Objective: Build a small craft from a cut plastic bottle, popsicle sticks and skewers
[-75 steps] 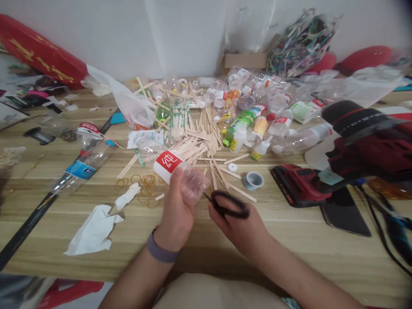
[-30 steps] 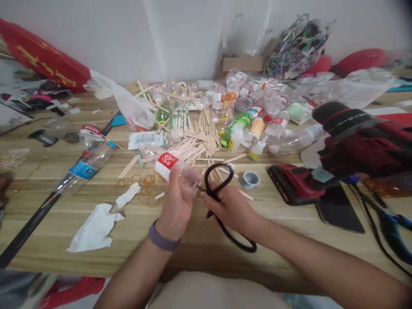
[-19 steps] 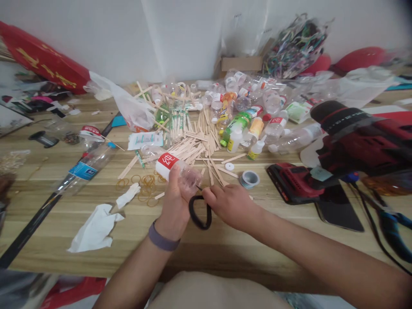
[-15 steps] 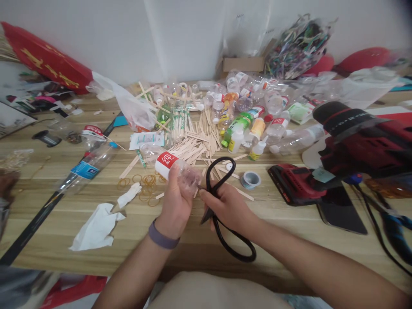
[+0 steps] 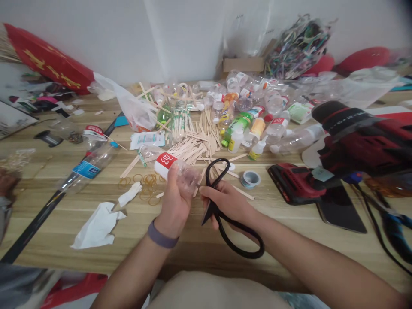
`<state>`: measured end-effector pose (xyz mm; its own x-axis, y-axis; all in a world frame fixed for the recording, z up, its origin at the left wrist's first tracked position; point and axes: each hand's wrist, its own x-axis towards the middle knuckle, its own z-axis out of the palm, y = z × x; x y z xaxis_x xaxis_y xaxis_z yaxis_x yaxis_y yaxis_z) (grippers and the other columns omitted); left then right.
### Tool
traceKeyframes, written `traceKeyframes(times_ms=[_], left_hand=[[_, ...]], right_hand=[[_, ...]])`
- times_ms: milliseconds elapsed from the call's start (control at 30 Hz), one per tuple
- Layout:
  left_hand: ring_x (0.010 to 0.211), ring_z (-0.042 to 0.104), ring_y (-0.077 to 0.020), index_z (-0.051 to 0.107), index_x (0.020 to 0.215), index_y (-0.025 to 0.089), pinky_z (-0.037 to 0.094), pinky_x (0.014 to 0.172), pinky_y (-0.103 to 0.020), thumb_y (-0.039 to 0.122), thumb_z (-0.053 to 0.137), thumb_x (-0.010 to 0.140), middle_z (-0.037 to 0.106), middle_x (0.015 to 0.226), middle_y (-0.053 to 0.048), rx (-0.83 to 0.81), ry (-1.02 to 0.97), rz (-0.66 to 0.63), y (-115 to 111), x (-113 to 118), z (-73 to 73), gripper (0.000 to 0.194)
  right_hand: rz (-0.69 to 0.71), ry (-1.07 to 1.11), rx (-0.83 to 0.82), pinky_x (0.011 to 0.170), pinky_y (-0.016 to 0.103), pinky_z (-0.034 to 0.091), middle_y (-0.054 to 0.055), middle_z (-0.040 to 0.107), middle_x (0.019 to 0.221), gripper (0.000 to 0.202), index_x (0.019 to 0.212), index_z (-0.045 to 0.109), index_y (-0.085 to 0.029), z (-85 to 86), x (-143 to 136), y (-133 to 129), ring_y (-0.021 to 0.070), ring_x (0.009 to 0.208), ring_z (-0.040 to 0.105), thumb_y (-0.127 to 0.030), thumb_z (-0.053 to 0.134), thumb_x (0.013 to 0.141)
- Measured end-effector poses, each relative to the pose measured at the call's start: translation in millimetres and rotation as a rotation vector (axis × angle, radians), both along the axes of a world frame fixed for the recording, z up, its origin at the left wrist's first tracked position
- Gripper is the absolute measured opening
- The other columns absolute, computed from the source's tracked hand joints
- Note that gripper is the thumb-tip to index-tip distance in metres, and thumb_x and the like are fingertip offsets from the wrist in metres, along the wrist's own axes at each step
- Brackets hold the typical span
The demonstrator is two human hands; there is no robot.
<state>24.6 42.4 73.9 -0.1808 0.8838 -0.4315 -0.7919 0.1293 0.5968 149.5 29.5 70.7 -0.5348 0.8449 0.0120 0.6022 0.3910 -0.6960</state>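
My left hand (image 5: pixel 175 197) is closed around a clear plastic bottle (image 5: pixel 188 176) with a red and white label. The bottle tilts, its base end toward my right hand. In my right hand (image 5: pixel 227 199) is a pair of black-handled scissors (image 5: pixel 246 229), gripped near the pivot with the blades spread apart. One blade tip meets the bottle's base end; the other blade points down toward me. Just beyond the bottle lie loose wooden sticks (image 5: pixel 189 148), and left of it are several rubber bands (image 5: pixel 148 185).
A red cordless drill (image 5: pixel 360 141) stands at right beside a dark phone (image 5: pixel 343 212). Several plastic bottles (image 5: pixel 240 124) are heaped at the back. A small spool (image 5: pixel 250 179) sits right of the scissors, tissue (image 5: pixel 98 227) at left. Another person's hand (image 5: pixel 6 182) shows at the left edge.
The scissors have turned slightly, their lower handle loop swinging right and the handles spreading a little wider. The bottle and my left hand have hardly moved.
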Motion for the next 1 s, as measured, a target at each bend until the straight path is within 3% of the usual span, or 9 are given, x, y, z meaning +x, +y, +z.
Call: traceKeyframes(times_ms=[67,167,233,333,467,700,767,933,1000], left_hand=[[0.06,0.064,-0.0114,0.062,0.084,0.018,0.052,0.061,-0.021,0.036,0.047,0.098,0.066,0.07,0.001,0.002,-0.004,0.025,-1,0,0.6,0.027],[0.055,0.061,-0.0119,0.061,0.077,0.016,0.051,0.057,-0.021,0.041,0.046,0.097,0.063,0.064,0.0,-0.002,-0.019,-0.024,-2,0,1.0,0.035],[0.053,0.059,-0.0117,0.06,0.074,0.016,0.05,0.055,-0.021,0.043,0.048,0.096,0.06,0.061,0.0,0.005,-0.025,-0.049,-2,1,1.4,0.038],[0.056,0.061,-0.0107,0.062,0.078,0.017,0.051,0.059,-0.02,0.04,0.051,0.095,0.063,0.065,0.002,0.034,-0.015,-0.005,-2,1,1.6,0.03],[0.061,0.064,-0.012,0.064,0.083,0.017,0.053,0.062,-0.021,0.039,0.059,0.091,0.068,0.072,0.0,0.05,-0.001,0.025,-3,0,-1.1,0.023],[0.053,0.059,-0.0121,0.06,0.073,0.016,0.049,0.053,-0.022,0.046,0.058,0.09,0.061,0.061,0.0,0.034,-0.002,-0.061,-4,0,-5.5,0.034],[0.056,0.06,-0.0117,0.061,0.075,0.017,0.05,0.057,-0.022,0.043,0.058,0.09,0.063,0.064,0.001,0.045,0.006,-0.033,-5,0,-5.0,0.031],[0.063,0.064,-0.0109,0.063,0.082,0.018,0.052,0.065,-0.02,0.038,0.055,0.093,0.068,0.071,0.001,0.048,0.02,0.031,-6,1,-5.1,0.025],[0.061,0.063,-0.0109,0.063,0.079,0.018,0.051,0.063,-0.02,0.041,0.055,0.093,0.066,0.069,0.001,0.029,0.019,0.0,-6,1,-5.2,0.027]], right_hand=[[-0.01,-0.002,0.013,0.044,0.019,0.039,0.0,0.064,0.057,0.036,0.076,0.057,-0.015,0.2,0,-1,0.0105,0.041,0.058,-0.02,0.032,0.1],[-0.037,-0.04,0.089,0.055,0.023,0.043,0.008,0.07,0.072,0.017,0.084,0.063,-0.013,1.7,5,-5,0.0173,0.062,0.065,-0.011,0.046,0.088],[-0.037,-0.061,0.122,0.059,0.026,0.043,0.013,0.071,0.081,0.016,0.088,0.065,-0.012,2.3,6,-6,0.0206,0.07,0.066,-0.007,0.051,0.082],[-0.043,-0.043,0.097,0.054,0.025,0.042,0.008,0.07,0.072,0.018,0.091,0.064,-0.013,1.8,4,-5,0.0181,0.06,0.065,-0.014,0.047,0.091],[0.003,0.003,0.009,0.041,0.019,0.037,-0.002,0.061,0.053,0.039,0.077,0.058,-0.016,1.8,0,-2,0.0109,0.039,0.056,-0.024,0.029,0.102],[0.001,-0.062,0.113,0.06,0.028,0.045,0.013,0.071,0.08,0.011,0.084,0.064,-0.012,5.5,11,-3,0.0222,0.07,0.067,-0.008,0.053,0.082],[-0.005,-0.055,0.102,0.058,0.028,0.045,0.012,0.07,0.078,0.012,0.085,0.063,-0.012,4.1,10,-3,0.0221,0.067,0.067,-0.012,0.052,0.086],[0.018,0.016,-0.007,0.042,0.02,0.039,-0.001,0.063,0.056,0.041,0.077,0.056,-0.016,-2.9,1,-5,0.0112,0.04,0.057,-0.024,0.026,0.103],[0.012,0.016,0.0,0.044,0.02,0.04,-0.001,0.064,0.057,0.034,0.079,0.057,-0.016,-3.8,1,-7,0.0116,0.042,0.058,-0.021,0.031,0.101]])
